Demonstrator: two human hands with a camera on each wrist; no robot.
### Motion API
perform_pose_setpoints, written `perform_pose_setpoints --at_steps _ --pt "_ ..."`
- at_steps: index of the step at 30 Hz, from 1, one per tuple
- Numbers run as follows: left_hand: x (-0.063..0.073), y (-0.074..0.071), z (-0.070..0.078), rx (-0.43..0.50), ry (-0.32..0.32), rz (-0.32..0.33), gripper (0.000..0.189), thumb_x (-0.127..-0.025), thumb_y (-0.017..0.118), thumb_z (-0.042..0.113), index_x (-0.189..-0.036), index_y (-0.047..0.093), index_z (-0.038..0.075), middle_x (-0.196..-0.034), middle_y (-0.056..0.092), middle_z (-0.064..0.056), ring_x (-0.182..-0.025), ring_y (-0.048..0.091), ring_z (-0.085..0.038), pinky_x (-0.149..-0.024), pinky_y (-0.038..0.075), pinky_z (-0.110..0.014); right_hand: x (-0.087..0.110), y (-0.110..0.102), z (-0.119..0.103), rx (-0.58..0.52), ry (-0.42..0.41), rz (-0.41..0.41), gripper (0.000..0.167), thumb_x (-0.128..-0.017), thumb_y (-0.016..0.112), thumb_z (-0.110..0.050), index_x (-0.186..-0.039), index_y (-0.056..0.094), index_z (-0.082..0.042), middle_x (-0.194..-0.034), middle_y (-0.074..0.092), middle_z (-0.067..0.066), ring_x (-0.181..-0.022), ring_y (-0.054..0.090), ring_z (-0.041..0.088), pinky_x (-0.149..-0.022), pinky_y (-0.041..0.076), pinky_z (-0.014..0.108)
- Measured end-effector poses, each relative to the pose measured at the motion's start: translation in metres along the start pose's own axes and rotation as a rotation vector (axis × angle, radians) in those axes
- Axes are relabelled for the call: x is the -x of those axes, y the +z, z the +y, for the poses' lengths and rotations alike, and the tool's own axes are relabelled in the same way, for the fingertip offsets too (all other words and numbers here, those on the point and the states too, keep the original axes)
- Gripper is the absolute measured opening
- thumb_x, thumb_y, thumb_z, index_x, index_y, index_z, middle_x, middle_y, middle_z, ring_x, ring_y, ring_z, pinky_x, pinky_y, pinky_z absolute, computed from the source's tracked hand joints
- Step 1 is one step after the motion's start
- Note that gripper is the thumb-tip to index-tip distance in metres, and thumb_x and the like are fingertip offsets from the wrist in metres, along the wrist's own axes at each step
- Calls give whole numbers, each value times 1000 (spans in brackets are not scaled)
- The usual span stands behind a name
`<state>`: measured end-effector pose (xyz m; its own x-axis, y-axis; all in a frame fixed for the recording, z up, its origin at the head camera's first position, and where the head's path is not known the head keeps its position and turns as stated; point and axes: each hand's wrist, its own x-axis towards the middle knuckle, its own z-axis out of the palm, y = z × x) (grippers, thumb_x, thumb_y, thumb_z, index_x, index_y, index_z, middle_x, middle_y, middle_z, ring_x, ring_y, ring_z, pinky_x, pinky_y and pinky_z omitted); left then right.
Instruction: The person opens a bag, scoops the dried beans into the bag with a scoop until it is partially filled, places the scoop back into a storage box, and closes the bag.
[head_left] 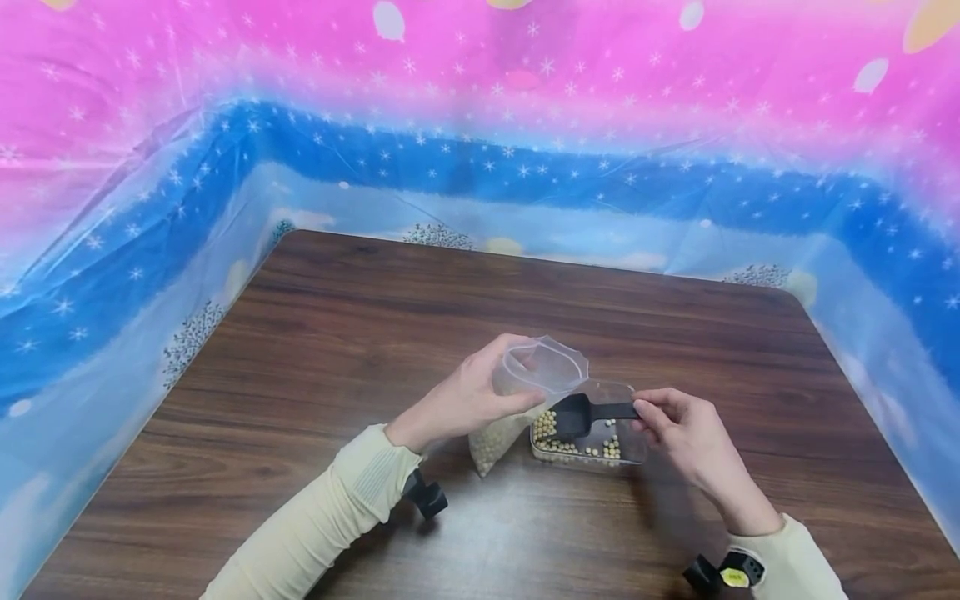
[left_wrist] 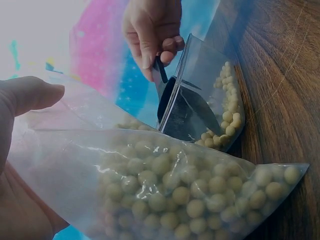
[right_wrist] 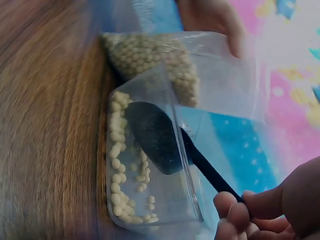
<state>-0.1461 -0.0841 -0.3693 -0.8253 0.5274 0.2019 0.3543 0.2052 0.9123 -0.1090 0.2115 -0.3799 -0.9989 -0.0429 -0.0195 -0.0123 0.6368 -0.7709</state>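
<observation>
My left hand (head_left: 468, 392) grips a clear plastic bag (left_wrist: 170, 195) near its top, thumb on one side and fingers on the other, with the mouth spread wide. Round, pale yellow soybeans (left_wrist: 195, 207) fill the bag's lower part. My right hand (head_left: 693, 437) pinches the handle end of a black scoop (head_left: 576, 415) between thumb and fingers. The scoop's bowl sits inside a clear rectangular box (head_left: 592, 460), tilted down toward the bag side. More soybeans (right_wrist: 117, 145) lie along the box's bottom, gathered mostly at the edges and beside the bowl.
Box and bag stand side by side on a dark wood-grain table (head_left: 360, 333), the bag to the left. A pink and blue patterned cloth (head_left: 480, 158) hangs behind the table and along both sides. Each wrist wears a black strap with a camera.
</observation>
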Motion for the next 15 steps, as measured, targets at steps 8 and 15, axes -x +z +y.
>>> perform_pose_setpoints --at_steps 8,15 --pt "0 0 0 8 -1 -5 60 -86 76 24 -137 46 16 -117 60 -2 -101 61 -13 -88 52 -32 -5 -6 21 -309 113 -31 38 -100 56 -20 -123 56 10 -82 70 6 -67 58 6 -62 54 24" --pt "1 0 1 25 -2 -5 59 -86 76 23 -137 47 16 -117 60 -1 -102 61 -14 -88 52 -32 -7 -15 37 -558 178 -10 48 -96 61 -29 -125 54 7 -82 69 2 -68 56 8 -60 50 23"
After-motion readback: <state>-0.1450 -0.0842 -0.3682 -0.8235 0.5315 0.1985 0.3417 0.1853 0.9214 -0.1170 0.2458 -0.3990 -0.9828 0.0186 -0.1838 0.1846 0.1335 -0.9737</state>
